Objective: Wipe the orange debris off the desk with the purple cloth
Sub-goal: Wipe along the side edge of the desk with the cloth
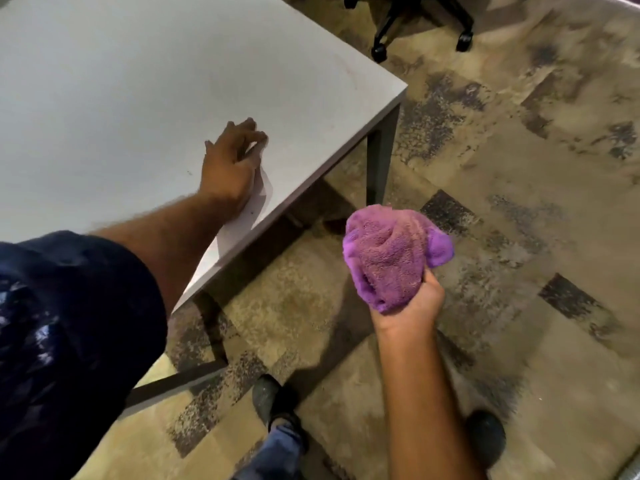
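My right hand (408, 306) holds the bunched purple cloth (388, 254) out over the carpet, to the right of the desk and apart from it. The grey desk (121, 98) fills the upper left. My left hand (232, 161) rests palm down on the desktop near its right edge, fingers spread, holding nothing. I make out no orange debris on the visible desktop; only a faint reddish smear (301, 95) and a few tiny dark specks near my left wrist show.
The desk's corner (403, 88) and dark metal leg (381, 157) stand just above the cloth. A black wheeled chair base (415, 22) sits at the top. Patterned carpet covers the floor; my shoes (270, 400) are at the bottom.
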Action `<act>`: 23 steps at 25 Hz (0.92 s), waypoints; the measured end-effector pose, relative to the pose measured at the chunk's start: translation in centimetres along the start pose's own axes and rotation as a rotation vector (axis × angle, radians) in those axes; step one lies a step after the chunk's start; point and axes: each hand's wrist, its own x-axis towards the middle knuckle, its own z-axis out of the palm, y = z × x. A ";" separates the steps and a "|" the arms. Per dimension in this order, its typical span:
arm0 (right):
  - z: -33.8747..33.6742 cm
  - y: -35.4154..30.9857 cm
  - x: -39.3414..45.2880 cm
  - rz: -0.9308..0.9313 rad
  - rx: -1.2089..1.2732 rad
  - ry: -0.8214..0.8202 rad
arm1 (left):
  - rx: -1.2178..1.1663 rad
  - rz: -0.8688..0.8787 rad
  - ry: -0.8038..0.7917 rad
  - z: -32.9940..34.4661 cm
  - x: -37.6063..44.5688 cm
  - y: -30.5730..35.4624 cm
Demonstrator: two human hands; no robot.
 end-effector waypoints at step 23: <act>20.1 -12.3 6.9 -0.539 -0.668 -0.484 | 0.620 -0.229 0.235 5.5 4.2 5.2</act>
